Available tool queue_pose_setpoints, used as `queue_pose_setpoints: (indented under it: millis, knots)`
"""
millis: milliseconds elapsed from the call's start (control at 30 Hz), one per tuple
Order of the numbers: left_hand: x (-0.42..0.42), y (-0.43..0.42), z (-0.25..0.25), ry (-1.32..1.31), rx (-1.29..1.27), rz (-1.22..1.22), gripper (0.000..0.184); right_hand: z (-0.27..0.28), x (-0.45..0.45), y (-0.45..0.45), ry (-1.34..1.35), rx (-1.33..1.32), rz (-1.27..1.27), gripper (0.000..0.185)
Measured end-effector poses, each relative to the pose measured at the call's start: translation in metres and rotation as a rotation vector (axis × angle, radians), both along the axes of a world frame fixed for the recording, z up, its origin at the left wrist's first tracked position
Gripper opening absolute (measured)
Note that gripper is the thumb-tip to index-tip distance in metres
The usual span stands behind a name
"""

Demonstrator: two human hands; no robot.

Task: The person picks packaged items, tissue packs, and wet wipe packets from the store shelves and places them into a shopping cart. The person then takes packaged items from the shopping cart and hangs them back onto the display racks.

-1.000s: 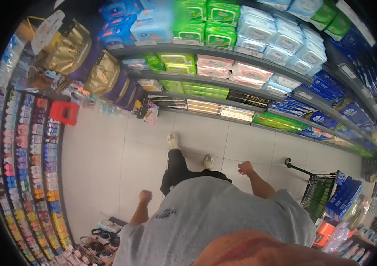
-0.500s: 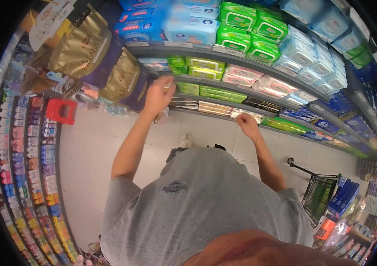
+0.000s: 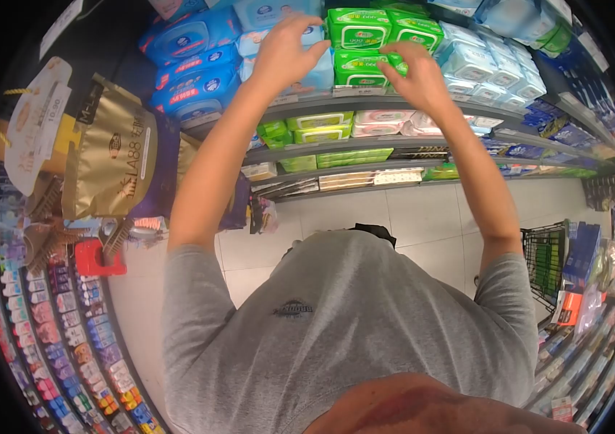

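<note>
Both arms reach up to the top shelf of packaged wipes. My left hand point(image 3: 289, 54) is in front of light blue packs point(image 3: 253, 16), its fingers apart and nothing seen in them. My right hand point(image 3: 417, 76) is at the stacked green packs point(image 3: 358, 35), thumb and fingers spread near the right side of the stack. Whether its fingertips touch a pack cannot be made out. Blue packs point(image 3: 192, 37) lie to the left of my left hand, and pale blue packs point(image 3: 470, 61) lie to the right of my right hand.
Gold pouches point(image 3: 116, 152) hang at the left beside a price card point(image 3: 36, 126). A red basket point(image 3: 101, 259) is below them. At the right stands a black wire cart point(image 3: 545, 253) near a blue box point(image 3: 581, 252). Lower shelves point(image 3: 365, 163) hold more packs.
Both hands have risen from low at the sides to the top shelf. The shelves and gold pouches now appear closer, and the cart has shifted toward the right edge.
</note>
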State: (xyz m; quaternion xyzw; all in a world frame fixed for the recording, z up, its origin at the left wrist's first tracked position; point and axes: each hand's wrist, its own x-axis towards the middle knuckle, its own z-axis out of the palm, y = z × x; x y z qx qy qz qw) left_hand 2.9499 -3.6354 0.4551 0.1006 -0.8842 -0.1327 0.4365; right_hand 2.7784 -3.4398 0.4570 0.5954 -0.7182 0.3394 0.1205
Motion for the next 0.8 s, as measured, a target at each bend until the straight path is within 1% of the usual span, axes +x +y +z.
queue_pose_setpoints:
  millis: [67,100,133,167,200,233,267,300,333,367,433,467,533,633,700,767,800]
  knots:
    - [-0.024,-0.008,0.001,-0.012,-0.035,-0.016,0.044,0.013,-0.018,-0.017,0.318,-0.080,0.024,0.035]
    - [-0.035,-0.011,0.003,-0.031,-0.051,-0.023,0.048,0.017,-0.024,-0.025,0.318,-0.080,0.022,0.035]
    - [-0.044,-0.014,0.004,-0.051,-0.066,-0.030,0.052,0.021,-0.027,-0.032,0.385,-0.110,0.041,0.041]
    - [-0.053,-0.019,0.002,-0.051,-0.069,-0.029,0.052,0.023,-0.032,-0.038,0.454,-0.143,0.061,0.048]
    - [-0.061,-0.022,0.000,-0.091,-0.057,-0.025,0.056,0.024,-0.038,-0.044,0.453,-0.147,0.062,0.048]
    - [-0.066,-0.022,0.001,-0.131,-0.046,-0.019,0.061,0.023,-0.045,-0.049,0.467,-0.082,0.041,0.056]
    - [-0.070,-0.021,0.001,-0.132,-0.047,-0.014,0.061,0.022,-0.051,-0.055,0.478,-0.015,0.022,0.064]
    - [-0.073,-0.021,0.001,-0.202,-0.095,0.043,0.058,0.020,-0.057,-0.061,0.476,-0.016,0.029,0.064]
    - [-0.075,-0.019,0.002,-0.273,-0.142,0.100,0.055,0.021,-0.061,-0.066,0.442,0.065,0.026,0.068]
    - [-0.077,-0.018,0.005,-0.274,-0.140,0.107,0.055,0.021,-0.064,-0.070,0.409,0.145,0.024,0.071]
    - [-0.080,-0.016,0.011,-0.414,-0.104,0.149,0.059,0.021,-0.066,-0.071,0.416,0.163,0.012,0.070]
    - [-0.078,-0.011,0.019,-0.414,-0.099,0.156,0.059,0.024,-0.065,-0.071,0.423,0.182,-0.008,0.070]
    - [-0.076,-0.002,0.031,-0.453,0.045,0.104,0.052,0.027,-0.066,-0.071,0.451,0.168,0.021,0.070]
    - [-0.080,-0.003,0.030,-0.449,0.071,0.115,0.050,0.026,-0.072,-0.071,0.489,0.141,0.080,0.069]
    - [-0.082,-0.006,0.026,-0.440,0.077,0.115,0.052,0.025,-0.075,-0.073,0.498,0.119,0.115,0.068]
    - [-0.080,-0.004,0.029,-0.433,0.085,0.117,0.054,0.024,-0.077,-0.075,0.494,0.104,0.139,0.062]
    - [-0.080,-0.004,0.030,-0.474,0.146,0.118,0.056,0.024,-0.077,-0.075,0.492,0.104,0.143,0.062]
